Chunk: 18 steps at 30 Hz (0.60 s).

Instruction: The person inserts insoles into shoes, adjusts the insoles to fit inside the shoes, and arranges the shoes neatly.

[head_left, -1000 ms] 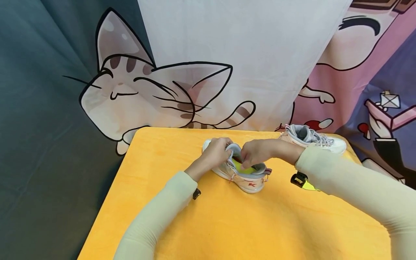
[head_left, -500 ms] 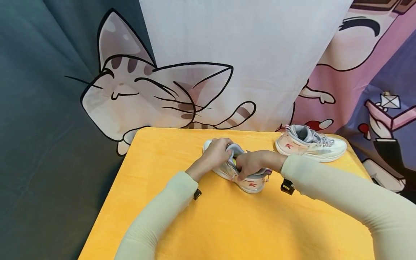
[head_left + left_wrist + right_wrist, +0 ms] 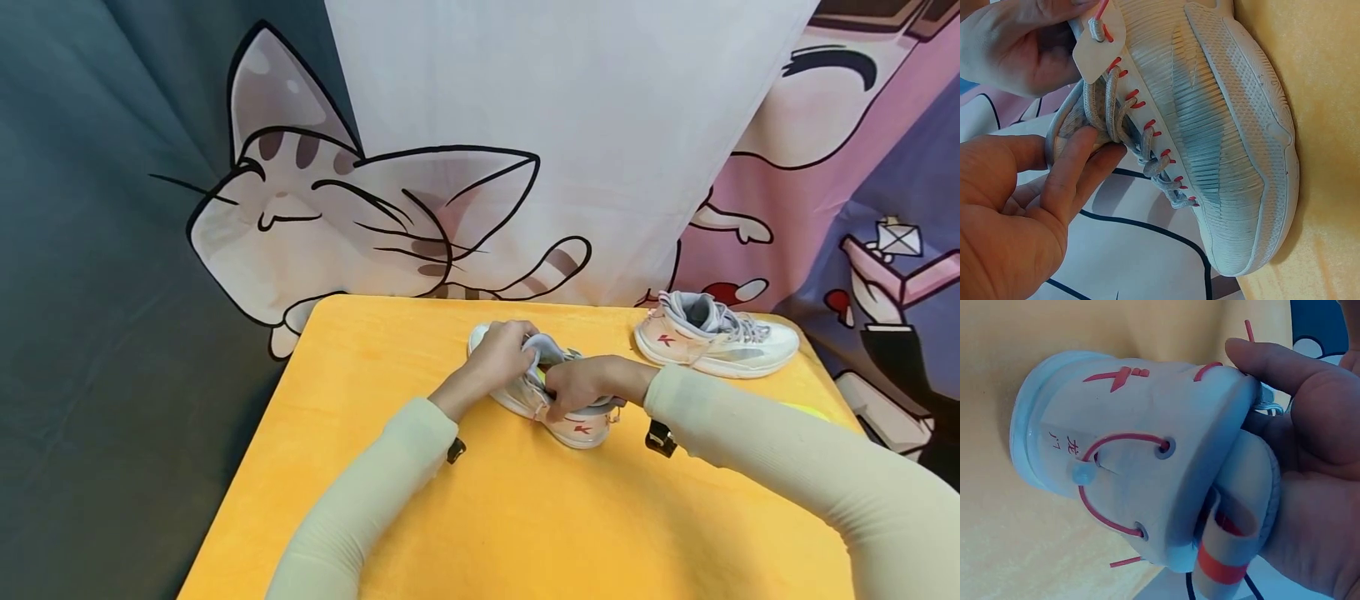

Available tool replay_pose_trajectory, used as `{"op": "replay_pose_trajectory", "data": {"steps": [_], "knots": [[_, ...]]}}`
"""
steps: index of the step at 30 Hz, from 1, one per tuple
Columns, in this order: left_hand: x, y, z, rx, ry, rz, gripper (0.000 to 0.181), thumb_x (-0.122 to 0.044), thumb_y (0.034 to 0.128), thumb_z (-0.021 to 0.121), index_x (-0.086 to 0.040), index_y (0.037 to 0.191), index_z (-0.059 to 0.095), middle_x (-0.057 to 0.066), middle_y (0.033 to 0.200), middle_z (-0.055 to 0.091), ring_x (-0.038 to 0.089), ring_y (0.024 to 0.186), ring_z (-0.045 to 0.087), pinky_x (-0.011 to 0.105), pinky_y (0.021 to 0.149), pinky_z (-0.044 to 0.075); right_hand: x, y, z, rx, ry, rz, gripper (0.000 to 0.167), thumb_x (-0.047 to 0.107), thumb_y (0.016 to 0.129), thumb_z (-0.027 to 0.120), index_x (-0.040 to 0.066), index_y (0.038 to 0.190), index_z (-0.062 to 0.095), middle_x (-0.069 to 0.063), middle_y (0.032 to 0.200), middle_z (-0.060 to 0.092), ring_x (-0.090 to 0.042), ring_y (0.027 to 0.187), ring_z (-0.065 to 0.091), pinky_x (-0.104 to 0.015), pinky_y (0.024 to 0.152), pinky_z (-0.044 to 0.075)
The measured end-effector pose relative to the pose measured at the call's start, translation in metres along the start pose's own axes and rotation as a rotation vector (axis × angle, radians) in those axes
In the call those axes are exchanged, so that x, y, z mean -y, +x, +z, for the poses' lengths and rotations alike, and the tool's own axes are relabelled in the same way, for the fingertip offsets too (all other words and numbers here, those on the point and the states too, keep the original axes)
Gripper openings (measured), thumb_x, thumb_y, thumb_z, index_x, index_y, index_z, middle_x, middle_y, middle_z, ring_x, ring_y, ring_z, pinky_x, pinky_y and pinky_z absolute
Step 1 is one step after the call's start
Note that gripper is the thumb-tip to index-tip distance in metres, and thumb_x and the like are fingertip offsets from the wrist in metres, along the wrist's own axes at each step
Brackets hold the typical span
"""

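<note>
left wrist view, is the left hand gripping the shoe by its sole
No, the left hand pinches the tongue of the shoe, apart from the sole.

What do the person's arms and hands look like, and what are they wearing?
There's a long, pale green cloth left sleeve and a matching right sleeve, both plain, with some creases. A small, boxy black left wrist device and a similar right wrist device show below the cuffs. The left hand and right hand wear no gloves.
</note>
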<state>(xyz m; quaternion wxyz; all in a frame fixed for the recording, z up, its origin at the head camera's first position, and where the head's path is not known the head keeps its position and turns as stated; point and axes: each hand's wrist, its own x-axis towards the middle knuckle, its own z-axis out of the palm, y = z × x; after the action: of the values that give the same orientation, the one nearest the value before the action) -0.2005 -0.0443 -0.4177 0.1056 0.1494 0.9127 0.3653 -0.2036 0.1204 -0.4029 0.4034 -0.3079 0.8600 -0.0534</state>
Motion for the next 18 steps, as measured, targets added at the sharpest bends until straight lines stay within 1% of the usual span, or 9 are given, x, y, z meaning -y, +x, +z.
{"op": "replay_pose_trajectory", "data": {"steps": [4,7,10,14,18], "knots": [[0.001,0.001,0.000,0.007,-0.002,0.001,0.022,-0.009,0.1007,0.064,-0.006,0.122,0.070,0.005,0.085,0.067,0.009,0.056,0.053,0.019,0.051,0.042,-0.002,-0.003,-0.007,0.004,0.006,-0.030,0.034,0.034,0.096,0.070,0.019,0.069,0.055,0.008,0.063,0.045,-0.006,0.055,0.043,-0.021,0.052,0.034],[0.001,0.001,0.001,0.011,-0.002,0.007,0.023,-0.009,0.1013,0.063,-0.005,0.123,0.069,0.004,0.086,0.068,0.009,0.056,0.054,0.019,0.051,0.043,-0.002,-0.008,-0.017,0.035,0.019,-0.043,0.044,0.037,0.100,0.065,0.021,0.062,0.049,0.009,0.057,0.039,-0.006,0.049,0.036,-0.022,0.051,0.031],[0.001,0.000,0.001,0.014,-0.012,0.006,0.023,-0.009,0.1017,0.062,-0.005,0.124,0.069,0.005,0.087,0.069,0.010,0.056,0.055,0.019,0.051,0.044,-0.001,-0.015,-0.028,0.064,0.031,-0.038,0.050,0.037,0.103,0.060,0.021,0.058,0.043,0.008,0.054,0.032,-0.006,0.047,0.029,-0.023,0.051,0.029],[0.001,0.000,0.001,0.013,-0.021,0.000,0.024,-0.009,0.1019,0.062,-0.004,0.124,0.069,0.007,0.090,0.070,0.011,0.058,0.057,0.020,0.053,0.045,0.001,-0.020,-0.036,0.081,0.023,-0.024,0.051,0.040,0.104,0.058,0.022,0.059,0.042,0.008,0.055,0.031,-0.006,0.048,0.028,-0.024,0.053,0.030],[0.001,0.000,0.001,0.016,-0.022,-0.001,0.024,-0.009,0.1018,0.062,-0.004,0.124,0.069,0.007,0.092,0.070,0.011,0.060,0.057,0.020,0.054,0.046,0.003,-0.019,-0.033,0.094,0.021,0.007,0.051,0.045,0.103,0.057,0.021,0.060,0.044,0.008,0.055,0.034,-0.007,0.049,0.032,-0.023,0.052,0.031]]}}
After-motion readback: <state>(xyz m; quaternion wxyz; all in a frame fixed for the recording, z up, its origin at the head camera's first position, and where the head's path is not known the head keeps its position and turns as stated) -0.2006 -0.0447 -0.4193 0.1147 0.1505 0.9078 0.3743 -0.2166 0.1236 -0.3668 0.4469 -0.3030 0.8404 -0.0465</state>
